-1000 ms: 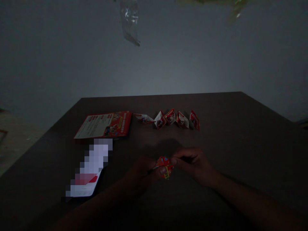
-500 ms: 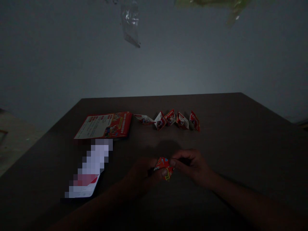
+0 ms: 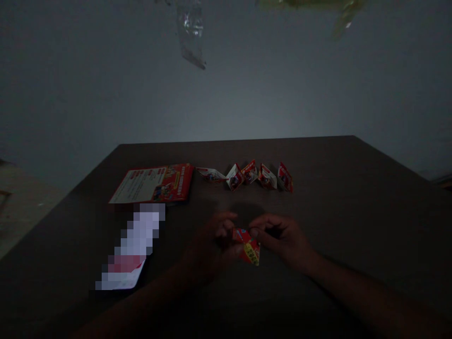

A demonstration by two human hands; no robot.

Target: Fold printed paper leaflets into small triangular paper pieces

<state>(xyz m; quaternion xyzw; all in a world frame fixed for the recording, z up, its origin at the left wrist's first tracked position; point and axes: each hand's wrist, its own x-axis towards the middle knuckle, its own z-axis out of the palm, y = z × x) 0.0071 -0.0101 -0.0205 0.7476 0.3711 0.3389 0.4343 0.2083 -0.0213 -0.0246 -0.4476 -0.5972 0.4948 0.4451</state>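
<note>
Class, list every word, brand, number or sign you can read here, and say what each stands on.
No text can be quoted:
Red-and-white booklet: printed lines, too small.
Row of folded papers: markings, too small.
Red paper piece at the hands: yellow patch with characters, too dark and blurred.
Phone: mostly pixelated, unreadable.

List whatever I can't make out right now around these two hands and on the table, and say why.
- Head view: most of the phone screen, masked by pixel blocks.
- Head view: the far side of the folded red paper piece, turned away.
- Head view: whether the left hand's fingers touch that piece, lost in shadow; the right hand pinches it.
- Head view: small print on the flat red-and-white item, too small and dim.
</note>
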